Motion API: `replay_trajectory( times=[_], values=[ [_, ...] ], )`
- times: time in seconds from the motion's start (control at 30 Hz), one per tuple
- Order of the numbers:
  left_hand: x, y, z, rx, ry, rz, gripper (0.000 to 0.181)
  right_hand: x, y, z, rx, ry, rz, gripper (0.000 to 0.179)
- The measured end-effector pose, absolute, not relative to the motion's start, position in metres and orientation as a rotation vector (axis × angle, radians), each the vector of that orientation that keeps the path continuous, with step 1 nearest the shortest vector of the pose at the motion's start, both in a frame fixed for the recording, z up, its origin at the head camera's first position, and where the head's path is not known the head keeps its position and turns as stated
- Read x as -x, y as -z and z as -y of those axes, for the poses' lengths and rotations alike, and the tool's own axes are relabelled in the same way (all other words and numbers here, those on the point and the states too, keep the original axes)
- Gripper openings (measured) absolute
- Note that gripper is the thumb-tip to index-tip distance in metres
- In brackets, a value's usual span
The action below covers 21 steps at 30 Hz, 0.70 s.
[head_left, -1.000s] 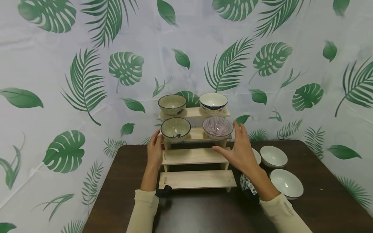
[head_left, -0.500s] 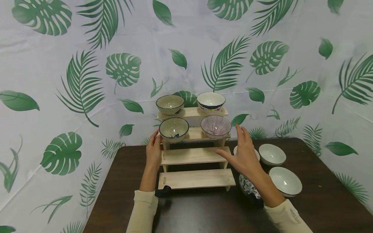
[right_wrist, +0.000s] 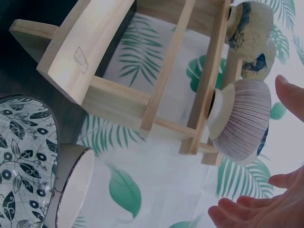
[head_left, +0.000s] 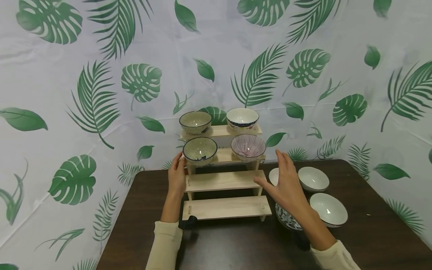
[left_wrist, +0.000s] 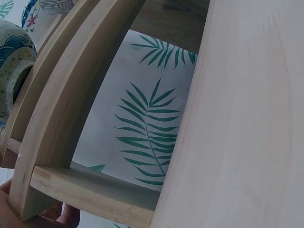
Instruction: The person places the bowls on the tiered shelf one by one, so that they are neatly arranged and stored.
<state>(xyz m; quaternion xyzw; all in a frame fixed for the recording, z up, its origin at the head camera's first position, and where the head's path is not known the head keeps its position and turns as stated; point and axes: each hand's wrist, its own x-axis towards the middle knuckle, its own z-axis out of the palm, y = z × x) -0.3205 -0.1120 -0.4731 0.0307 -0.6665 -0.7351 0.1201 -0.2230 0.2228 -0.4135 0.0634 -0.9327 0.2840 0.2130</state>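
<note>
A stepped wooden display stand (head_left: pixel 226 208) stands on the table, seen also in both wrist views. My left hand (head_left: pixel 176 176) grips its left side beside the second-highest shelf; in the left wrist view, fingers (left_wrist: pixel 71 214) curl round the wood. That shelf bears a speckled olive bowl (head_left: pixel 199 153) at left and a purple-striped bowl (head_left: pixel 248 148) at right. On the top shelf are a plain olive bowl (head_left: pixel 195 122) and a white bowl with a dark floral band (head_left: pixel 242 119). My right hand (head_left: pixel 287 187) is spread, holding nothing, apart from the striped bowl (right_wrist: pixel 244 121).
Right of the stand, several bowls sit on the dark table (head_left: pixel 135 232): two white-lined bowls (head_left: pixel 329 210), a partly hidden white one (head_left: pixel 274 176) and a black-and-white leaf-patterned bowl (right_wrist: pixel 23 161). A leaf-printed cloth (head_left: pixel 111 157) hangs close behind.
My right hand has moved right and down, away from the striped bowl. The left hand stays at the stand's side, and the camera view has shifted slightly.
</note>
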Motion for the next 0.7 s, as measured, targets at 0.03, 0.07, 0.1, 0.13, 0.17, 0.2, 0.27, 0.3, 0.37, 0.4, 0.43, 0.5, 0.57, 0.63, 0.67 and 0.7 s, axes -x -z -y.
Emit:
replay_trajectory(
  times=[0.03, 0.07, 0.1, 0.13, 0.17, 0.2, 0.27, 0.3, 0.37, 0.4, 0.43, 0.5, 0.57, 0.63, 0.67, 0.7],
  values=[
    [0.32, 0.473, 0.112, -0.092, 2.153, 1.95, 0.05, 0.221, 0.413, -0.223, -0.176, -0.79, 2.591, 0.115],
    [0.321, 0.473, 0.113, -0.093, 2.158, 1.951, 0.05, 0.22, 0.413, -0.224, -0.176, -0.793, 2.592, 0.114],
    [0.321, 0.473, 0.113, -0.095, 2.163, 1.951, 0.05, 0.218, 0.412, -0.225, -0.176, -0.794, 2.594, 0.113],
    [0.32, 0.473, 0.113, -0.098, 2.173, 1.951, 0.05, 0.217, 0.412, -0.225, -0.174, -0.799, 2.596, 0.113],
    [0.32, 0.472, 0.114, -0.102, 2.183, 1.95, 0.051, 0.215, 0.412, -0.226, -0.174, -0.799, 2.595, 0.112],
    [0.32, 0.47, 0.114, -0.106, 2.192, 1.947, 0.051, 0.213, 0.412, -0.227, -0.174, -0.797, 2.595, 0.112],
    [0.314, 0.463, 0.114, -0.108, 2.2, 1.949, 0.051, 0.211, 0.412, -0.228, -0.174, -0.794, 2.588, 0.11],
    [0.311, 0.458, 0.114, -0.11, 2.203, 1.948, 0.05, 0.209, 0.413, -0.229, -0.172, -0.792, 2.583, 0.109],
    [0.304, 0.45, 0.113, -0.106, 2.21, 1.949, 0.05, 0.206, 0.415, -0.23, -0.168, -0.785, 2.573, 0.107],
    [0.3, 0.446, 0.112, -0.099, 2.208, 1.951, 0.05, 0.204, 0.417, -0.231, -0.163, -0.783, 2.571, 0.107],
    [0.298, 0.443, 0.112, -0.091, 2.203, 1.957, 0.05, 0.203, 0.418, -0.233, -0.159, -0.78, 2.569, 0.106],
    [0.296, 0.442, 0.112, -0.08, 2.207, 1.955, 0.05, 0.2, 0.42, -0.235, -0.149, -0.771, 2.567, 0.106],
    [0.298, 0.444, 0.112, -0.074, 2.205, 1.96, 0.05, 0.196, 0.421, -0.237, -0.134, -0.766, 2.572, 0.106],
    [0.301, 0.447, 0.113, -0.076, 2.204, 1.961, 0.05, 0.193, 0.422, -0.24, -0.12, -0.761, 2.576, 0.106],
    [0.304, 0.45, 0.113, -0.078, 2.207, 1.958, 0.05, 0.191, 0.422, -0.241, -0.114, -0.76, 2.579, 0.105],
    [0.307, 0.454, 0.113, -0.081, 2.209, 1.955, 0.05, 0.189, 0.422, -0.243, -0.108, -0.761, 2.581, 0.105]
  ],
)
